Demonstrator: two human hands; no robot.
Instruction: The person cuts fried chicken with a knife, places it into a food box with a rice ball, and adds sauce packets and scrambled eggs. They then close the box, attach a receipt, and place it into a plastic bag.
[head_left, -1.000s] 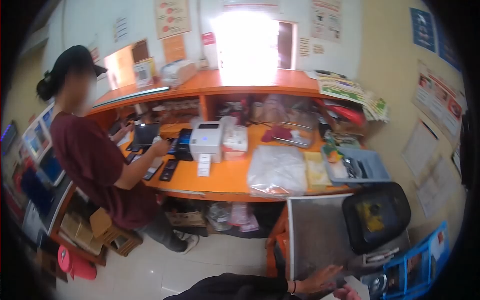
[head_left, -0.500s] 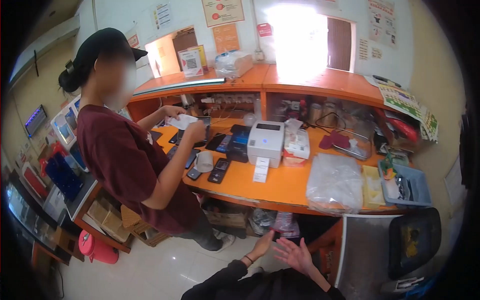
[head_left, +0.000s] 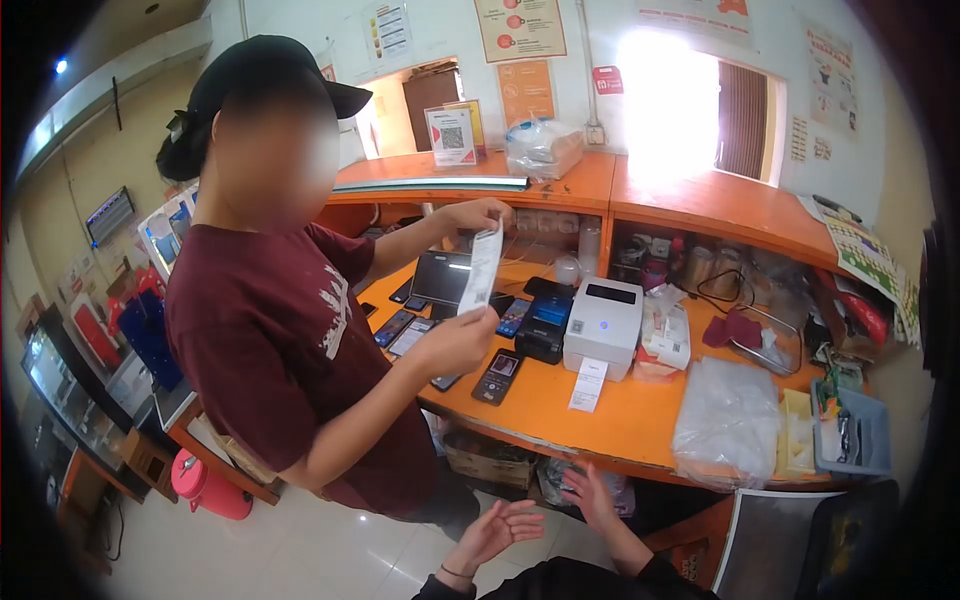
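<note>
My left hand (head_left: 500,533) is raised in front of the counter, palm turned inward, fingers stretched out and nothing in it. Facing it, my right hand (head_left: 597,500) has its fingers spread and is likewise bare of any object. The two hands are apart, below the front edge of the orange counter (head_left: 610,430). Nearest above them on the counter is a white label printer (head_left: 603,325) with a printed paper slip (head_left: 588,385) hanging from its front. To the left, a co-worker in a maroon shirt (head_left: 260,340) holds up a printed paper slip (head_left: 482,268) in both hands.
Several phones, one a black phone (head_left: 498,377), lie near a small black printer (head_left: 548,328). Clear plastic bags (head_left: 727,420) and a blue basket (head_left: 868,435) are at the right. Below stands a box (head_left: 490,462); a pink cooler (head_left: 210,487) is on the floor.
My hands have moved apart a little, and the left has turned palm inward. The co-worker has raised and unfolded the paper slip. My view has shifted left.
</note>
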